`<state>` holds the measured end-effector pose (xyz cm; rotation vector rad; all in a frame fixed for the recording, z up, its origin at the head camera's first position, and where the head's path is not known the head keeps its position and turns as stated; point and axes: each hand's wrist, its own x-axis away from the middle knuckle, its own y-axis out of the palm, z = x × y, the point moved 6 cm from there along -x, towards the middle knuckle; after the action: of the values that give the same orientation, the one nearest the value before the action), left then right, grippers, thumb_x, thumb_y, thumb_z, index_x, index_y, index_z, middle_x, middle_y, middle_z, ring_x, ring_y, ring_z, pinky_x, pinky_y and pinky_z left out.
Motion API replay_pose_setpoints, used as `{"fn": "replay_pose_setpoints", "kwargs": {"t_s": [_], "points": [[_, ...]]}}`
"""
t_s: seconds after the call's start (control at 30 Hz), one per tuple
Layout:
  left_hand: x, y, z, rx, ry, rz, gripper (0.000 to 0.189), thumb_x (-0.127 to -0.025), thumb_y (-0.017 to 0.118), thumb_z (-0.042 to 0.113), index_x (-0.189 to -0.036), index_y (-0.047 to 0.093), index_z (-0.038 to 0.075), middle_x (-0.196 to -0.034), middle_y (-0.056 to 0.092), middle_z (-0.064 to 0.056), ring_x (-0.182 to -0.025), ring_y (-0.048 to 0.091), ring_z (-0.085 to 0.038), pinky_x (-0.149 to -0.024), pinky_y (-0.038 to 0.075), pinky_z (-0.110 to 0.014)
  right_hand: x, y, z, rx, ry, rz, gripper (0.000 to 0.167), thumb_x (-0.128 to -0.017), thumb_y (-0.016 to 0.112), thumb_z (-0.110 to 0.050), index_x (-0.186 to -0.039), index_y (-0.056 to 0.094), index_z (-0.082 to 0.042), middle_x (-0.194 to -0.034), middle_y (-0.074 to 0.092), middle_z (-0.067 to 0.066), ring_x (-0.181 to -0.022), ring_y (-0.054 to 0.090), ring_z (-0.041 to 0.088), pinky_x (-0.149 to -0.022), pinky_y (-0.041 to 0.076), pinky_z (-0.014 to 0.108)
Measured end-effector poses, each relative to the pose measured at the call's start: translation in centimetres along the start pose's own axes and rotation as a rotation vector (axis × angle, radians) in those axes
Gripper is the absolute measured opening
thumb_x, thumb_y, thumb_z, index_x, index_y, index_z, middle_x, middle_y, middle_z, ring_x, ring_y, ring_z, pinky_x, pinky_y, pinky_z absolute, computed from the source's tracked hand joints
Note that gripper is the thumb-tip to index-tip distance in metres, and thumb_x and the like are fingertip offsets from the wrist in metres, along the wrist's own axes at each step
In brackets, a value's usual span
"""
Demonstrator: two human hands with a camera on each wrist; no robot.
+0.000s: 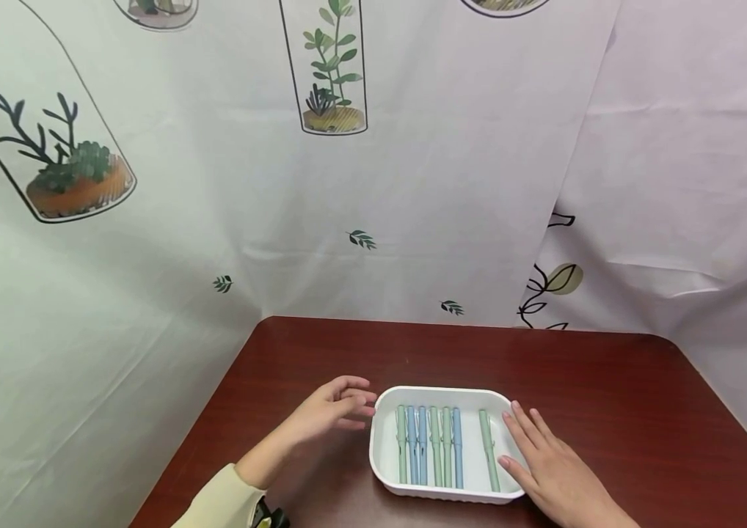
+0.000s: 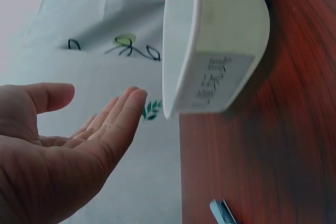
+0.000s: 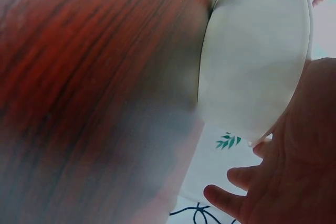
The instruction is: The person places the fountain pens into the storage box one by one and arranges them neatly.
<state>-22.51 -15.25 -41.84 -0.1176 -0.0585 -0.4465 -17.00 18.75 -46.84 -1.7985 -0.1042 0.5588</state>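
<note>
A white plastic tray (image 1: 436, 496) sits on the table with several pale green and blue pens inside. Most lie side by side toward the left, while one green pen (image 1: 489, 451) lies apart near the right wall. My left hand (image 1: 327, 412) is by the tray's left rim, fingers loosely extended, holding nothing. In the left wrist view, its fingertips are close to the tray's outer wall (image 2: 226, 30), which bears a label. My right hand (image 1: 555, 469) lies along the right rim, fingers straight; its palm is against the tray's edge in the right wrist view.
The dark red wooden table (image 1: 321, 345) has rounded far corners. White cloth printed with plants (image 1: 413, 198) hangs behind it and at both sides. A small blue-grey object (image 2: 223, 212) shows at the bottom of the left wrist view. A dark watch (image 1: 269, 513) is on the left wrist.
</note>
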Motion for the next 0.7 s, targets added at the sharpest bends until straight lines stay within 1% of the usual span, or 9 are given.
{"fn": "replay_pose_setpoints", "kwargs": {"t_s": [0.13, 0.2, 0.27, 0.37, 0.5, 0.6, 0.7], "points": [[0.4, -1.4, -0.2, -0.032, 0.008, 0.023, 0.045, -0.103, 0.058, 0.014, -0.137, 0.045, -0.012, -0.133, 0.059, -0.032, -0.118, 0.063, -0.045, -0.095, 0.054, -0.054, 0.1, 0.1, 0.0, -0.003, 0.003, -0.012, 0.068, -0.098, 0.060, -0.051, -0.151, 0.049, -0.010, -0.159, 0.040, 0.015, -0.142, 0.041, 0.044, -0.105, 0.045, 0.057], [0.5, -2.1, -0.5, -0.048, 0.006, 0.045, 0.044, -0.103, 0.057, 0.014, -0.136, 0.045, -0.013, -0.132, 0.060, -0.029, -0.119, 0.062, -0.047, -0.096, 0.052, -0.057, 0.1, 0.1, 0.0, -0.009, 0.006, -0.016, 0.068, -0.098, 0.060, -0.051, -0.151, 0.048, -0.010, -0.159, 0.040, 0.015, -0.142, 0.041, 0.045, -0.105, 0.045, 0.057], [0.5, -2.8, -0.7, -0.076, 0.006, 0.071, 0.043, -0.103, 0.057, 0.012, -0.135, 0.045, -0.014, -0.132, 0.060, -0.028, -0.119, 0.062, -0.046, -0.097, 0.051, -0.059, 0.1, 0.1, 0.0, -0.018, 0.014, -0.023, 0.068, -0.099, 0.059, -0.051, -0.151, 0.048, -0.009, -0.160, 0.039, 0.015, -0.142, 0.040, 0.045, -0.105, 0.045, 0.057], [0.6, -3.8, -1.1, -0.132, -0.005, 0.130, 0.039, -0.103, 0.057, 0.012, -0.134, 0.049, -0.011, -0.131, 0.062, -0.025, -0.119, 0.063, -0.042, -0.096, 0.053, -0.056, 0.0, 0.0, -0.1, -0.023, 0.020, -0.028, 0.068, -0.099, 0.057, -0.052, -0.152, 0.048, -0.009, -0.160, 0.039, 0.015, -0.143, 0.039, 0.045, -0.105, 0.044, 0.058], [0.6, -5.0, -1.5, -0.233, 0.004, 0.189, 0.036, -0.101, 0.060, 0.014, -0.130, 0.055, -0.007, -0.129, 0.063, -0.025, -0.116, 0.065, -0.038, -0.091, 0.056, -0.049, -0.1, 0.0, -0.1, -0.024, 0.023, -0.025, 0.069, -0.100, 0.056, -0.053, -0.152, 0.048, -0.010, -0.160, 0.038, 0.015, -0.144, 0.038, 0.044, -0.106, 0.044, 0.058], [0.8, -5.6, -1.7, -0.342, 0.026, 0.221, 0.034, -0.099, 0.063, 0.014, -0.127, 0.059, -0.006, -0.124, 0.066, -0.023, -0.113, 0.065, -0.035, -0.089, 0.055, -0.040, -0.1, 0.0, 0.0, -0.023, 0.025, -0.021, 0.068, -0.099, 0.057, -0.053, -0.152, 0.048, -0.010, -0.160, 0.038, 0.015, -0.143, 0.039, 0.044, -0.106, 0.044, 0.058], [1.1, -6.1, -2.1, -0.453, 0.032, 0.259, 0.031, -0.098, 0.065, 0.014, -0.124, 0.062, -0.003, -0.121, 0.069, -0.016, -0.110, 0.064, -0.030, -0.089, 0.052, -0.035, 0.0, 0.0, 0.0, -0.013, 0.020, -0.021, 0.068, -0.099, 0.058, -0.052, -0.151, 0.048, -0.010, -0.160, 0.039, 0.014, -0.142, 0.040, 0.044, -0.105, 0.044, 0.057]]}}
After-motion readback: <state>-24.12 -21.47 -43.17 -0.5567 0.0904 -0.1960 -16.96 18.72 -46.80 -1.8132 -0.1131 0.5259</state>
